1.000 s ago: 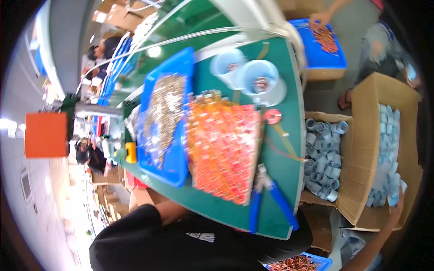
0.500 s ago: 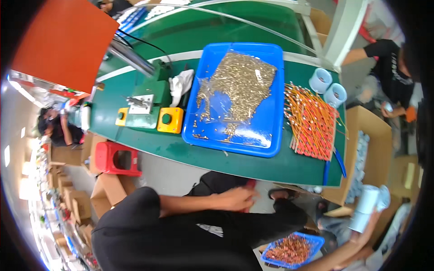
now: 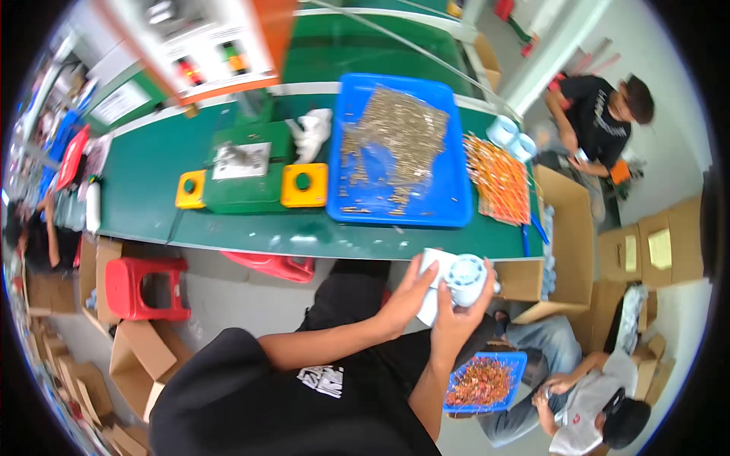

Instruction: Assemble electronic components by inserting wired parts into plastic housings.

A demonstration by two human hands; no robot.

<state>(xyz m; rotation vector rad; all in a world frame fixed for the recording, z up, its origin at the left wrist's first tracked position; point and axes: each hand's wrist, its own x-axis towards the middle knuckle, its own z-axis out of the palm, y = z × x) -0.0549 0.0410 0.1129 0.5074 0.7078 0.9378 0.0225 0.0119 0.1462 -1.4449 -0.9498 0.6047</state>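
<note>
In front of my lap, beyond the near table edge, both hands hold pale blue-white cylindrical pieces. My left hand (image 3: 408, 295) is closed around a whitish cylinder (image 3: 435, 263), its fingers along the side. With its fingers wrapped round the other side, my right hand (image 3: 458, 323) grips a round pale blue cylinder (image 3: 466, 271), whose end face shows a ring of blue marks. The pieces touch or overlap; I cannot tell whether they are joined. Another pale part shows between and below the hands. Two similar pale blue cups (image 3: 502, 131) stand at the table's right.
A blue tray (image 3: 461, 205) with bagged brass-coloured pins lies on the green table (image 3: 258, 234). Beside it are orange wires (image 3: 498, 178) and blue-handled pliers (image 3: 537, 232). Left stands a green press (image 3: 247, 171) with yellow button boxes. A cardboard box (image 3: 574, 228) and seated co-workers are at right.
My right hand has brought the pale blue cylinders from the lower right to the middle. My left hand has risen from my lap onto them. The view has turned rightward.
</note>
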